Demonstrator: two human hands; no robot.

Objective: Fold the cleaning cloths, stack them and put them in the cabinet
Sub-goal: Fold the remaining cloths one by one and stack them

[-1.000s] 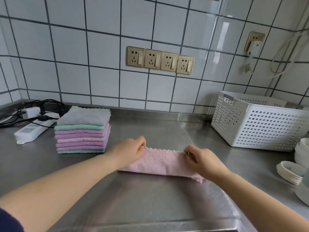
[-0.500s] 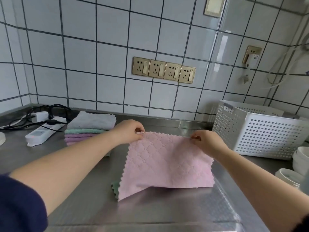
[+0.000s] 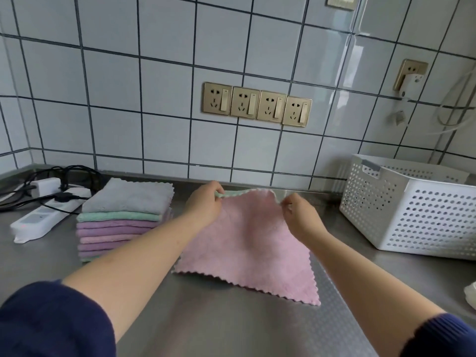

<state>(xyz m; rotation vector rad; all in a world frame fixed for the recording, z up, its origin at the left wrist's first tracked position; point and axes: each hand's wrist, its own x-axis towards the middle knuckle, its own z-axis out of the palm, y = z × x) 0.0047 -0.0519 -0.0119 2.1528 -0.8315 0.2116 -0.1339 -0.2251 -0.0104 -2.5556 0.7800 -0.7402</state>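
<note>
A pink cleaning cloth [image 3: 247, 248] with a zigzag edge lies spread on the steel counter [image 3: 231, 325], and a green cloth edge [image 3: 233, 193] shows at its far side. My left hand [image 3: 206, 204] pinches the far left corner and my right hand [image 3: 300, 217] pinches the far right corner, both lifted slightly. To the left stands a stack of folded cloths [image 3: 123, 222], grey on top, then green, purple and pink layers.
A white perforated basket [image 3: 412, 210] stands at the right against the tiled wall. A white power strip [image 3: 43, 217] with black cables lies at the far left. White dishes [image 3: 470, 292] peek in at the right edge. Four wall sockets [image 3: 257, 104] sit above the counter.
The cloth was a narrow folded strip, then was lifted open by its far corners, and now lies spread flat on the counter with the hands farther back.
</note>
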